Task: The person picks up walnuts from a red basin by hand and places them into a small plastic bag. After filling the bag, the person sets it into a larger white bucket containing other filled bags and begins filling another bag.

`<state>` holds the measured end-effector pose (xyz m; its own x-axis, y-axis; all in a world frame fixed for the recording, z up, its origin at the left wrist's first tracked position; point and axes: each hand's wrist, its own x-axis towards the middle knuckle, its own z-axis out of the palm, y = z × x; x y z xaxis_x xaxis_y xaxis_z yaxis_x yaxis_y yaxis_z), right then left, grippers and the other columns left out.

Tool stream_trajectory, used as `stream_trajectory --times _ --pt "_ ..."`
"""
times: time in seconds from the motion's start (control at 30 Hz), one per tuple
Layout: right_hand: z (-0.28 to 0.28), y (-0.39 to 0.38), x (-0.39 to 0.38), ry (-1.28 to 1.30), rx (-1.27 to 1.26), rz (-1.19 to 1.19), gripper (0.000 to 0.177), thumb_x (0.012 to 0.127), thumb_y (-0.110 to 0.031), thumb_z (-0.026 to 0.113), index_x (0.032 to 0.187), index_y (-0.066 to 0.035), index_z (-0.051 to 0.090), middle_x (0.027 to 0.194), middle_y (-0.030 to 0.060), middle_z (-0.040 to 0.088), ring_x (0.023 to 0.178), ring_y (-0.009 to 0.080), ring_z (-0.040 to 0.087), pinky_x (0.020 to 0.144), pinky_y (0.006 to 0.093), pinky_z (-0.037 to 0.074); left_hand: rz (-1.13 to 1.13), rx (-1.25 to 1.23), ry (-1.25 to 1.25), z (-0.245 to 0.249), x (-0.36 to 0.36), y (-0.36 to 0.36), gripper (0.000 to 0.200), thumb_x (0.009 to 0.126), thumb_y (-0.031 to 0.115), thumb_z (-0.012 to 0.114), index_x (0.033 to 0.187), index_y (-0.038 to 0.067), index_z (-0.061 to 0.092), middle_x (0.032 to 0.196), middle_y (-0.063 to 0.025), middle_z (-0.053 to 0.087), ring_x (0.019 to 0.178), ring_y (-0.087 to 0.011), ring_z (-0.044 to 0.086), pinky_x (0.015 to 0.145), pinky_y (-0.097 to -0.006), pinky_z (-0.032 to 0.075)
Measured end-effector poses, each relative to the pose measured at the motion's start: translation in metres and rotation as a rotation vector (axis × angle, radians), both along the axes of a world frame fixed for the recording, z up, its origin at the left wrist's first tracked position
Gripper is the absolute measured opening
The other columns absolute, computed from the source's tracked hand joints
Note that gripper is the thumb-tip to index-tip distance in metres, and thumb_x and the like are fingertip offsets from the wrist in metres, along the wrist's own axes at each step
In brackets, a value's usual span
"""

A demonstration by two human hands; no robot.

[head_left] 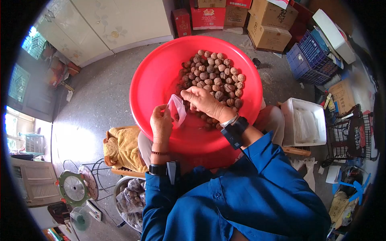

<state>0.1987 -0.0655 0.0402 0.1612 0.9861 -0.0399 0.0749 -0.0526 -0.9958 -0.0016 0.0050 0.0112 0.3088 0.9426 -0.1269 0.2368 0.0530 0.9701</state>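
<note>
A large red basin (150, 80) holds a heap of brown walnuts (217, 74) on its right side. My left hand (161, 123), over the basin's near left part, pinches the edge of a small translucent plastic bag (177, 110). Something brown shows inside the bag near its bottom. Just right of the bag's mouth is my right hand (205, 105), above the near edge of the heap. Its fingers are curled together, and what they hold, if anything, is hidden.
Right of the basin stands a white foam box (303, 122). A metal bowl (119, 188) with bagged walnuts sits at the lower left, near a yellow cloth (122, 146). Cardboard boxes (269, 36) and blue crates (307, 64) stand behind.
</note>
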Motion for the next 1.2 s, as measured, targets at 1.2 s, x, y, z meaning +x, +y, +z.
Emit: stream_trajectory --times 1.2 --pt "0.012 -0.005 -0.006 0.222 0.049 -0.030 0.028 0.101 -0.024 0.070 0.119 -0.003 0.067 0.090 0.0013 0.068 0.074 0.0081 0.066 0.064 0.0246 0.057 -0.014 0.045 0.014 -0.005 0.001 0.001 0.023 0.096 0.010 0.063 0.116 -0.001 0.067 0.073 -0.0088 0.069 0.060 -0.0132 0.064 0.055 -0.0293 0.051"
